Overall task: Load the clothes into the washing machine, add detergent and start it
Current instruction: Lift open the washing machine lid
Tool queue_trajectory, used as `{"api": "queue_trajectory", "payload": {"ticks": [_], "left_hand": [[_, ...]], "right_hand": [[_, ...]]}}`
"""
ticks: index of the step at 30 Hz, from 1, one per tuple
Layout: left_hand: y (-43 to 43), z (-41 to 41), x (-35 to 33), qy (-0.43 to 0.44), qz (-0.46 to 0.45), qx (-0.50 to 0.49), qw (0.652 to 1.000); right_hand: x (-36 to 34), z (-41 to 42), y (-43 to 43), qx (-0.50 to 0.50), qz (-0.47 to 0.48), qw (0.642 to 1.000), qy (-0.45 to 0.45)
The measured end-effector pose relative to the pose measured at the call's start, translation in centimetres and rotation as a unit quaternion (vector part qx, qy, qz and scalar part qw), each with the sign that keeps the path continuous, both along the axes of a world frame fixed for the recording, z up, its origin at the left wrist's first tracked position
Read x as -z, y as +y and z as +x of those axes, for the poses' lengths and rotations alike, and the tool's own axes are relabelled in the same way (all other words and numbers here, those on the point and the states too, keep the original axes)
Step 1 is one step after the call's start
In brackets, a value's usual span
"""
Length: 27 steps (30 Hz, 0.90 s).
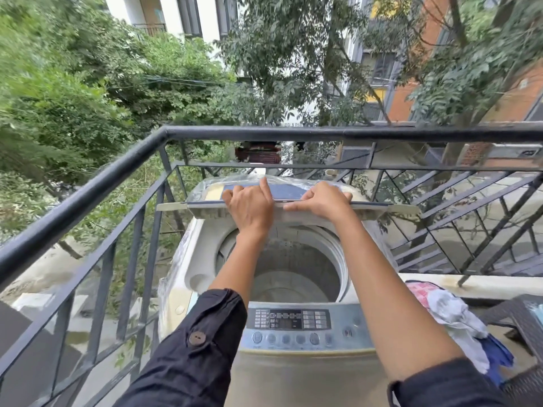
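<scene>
head view: by a balcony railing [88, 183], left hand [249, 205] and right hand [321, 202] both grip the raised, folded lid [289, 190] of the washing machine [293, 374]; drum [293, 268] looks empty, clothes [452, 315] heaped just right of the machine; lid-opening step, loading likely next: free a hand, reach right for the pile

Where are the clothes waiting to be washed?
In the head view, the clothes lie in a heap at the right, on dark wicker furniture beside the washer.
</scene>
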<state>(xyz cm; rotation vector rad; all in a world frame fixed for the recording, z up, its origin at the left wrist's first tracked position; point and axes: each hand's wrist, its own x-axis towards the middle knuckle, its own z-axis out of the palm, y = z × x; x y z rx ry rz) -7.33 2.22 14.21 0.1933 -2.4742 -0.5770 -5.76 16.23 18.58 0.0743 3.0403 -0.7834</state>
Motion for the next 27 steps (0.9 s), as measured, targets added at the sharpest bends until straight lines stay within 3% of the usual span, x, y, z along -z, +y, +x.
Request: {"api": "queue_trajectory", "payload": {"ticks": [10, 19, 23, 27], "left_hand": [[0.5, -4.0, -3.5, 0.078, 0.045, 0.004, 0.996], [0.4, -8.8, -6.6, 0.193, 0.095, 0.092, 0.972], [-0.4, -11.8, -7.2, 0.268, 0.104, 0.159, 0.944], [-1.2, -13.6, -5.8, 0.256, 0.130, 0.144, 0.947]], "right_hand": [[-3.1, -3.1, 0.2, 0.029, -0.030, 0.996, 0.082], [-5.6, -7.7, 0.4, 0.072, -0.069, 0.981, 0.165], [-6.1, -11.0, 0.1, 0.115, -0.084, 0.963, 0.227], [-5.2, -13.5, -1.1, 0.207, -0.056, 0.923, 0.321]]}}
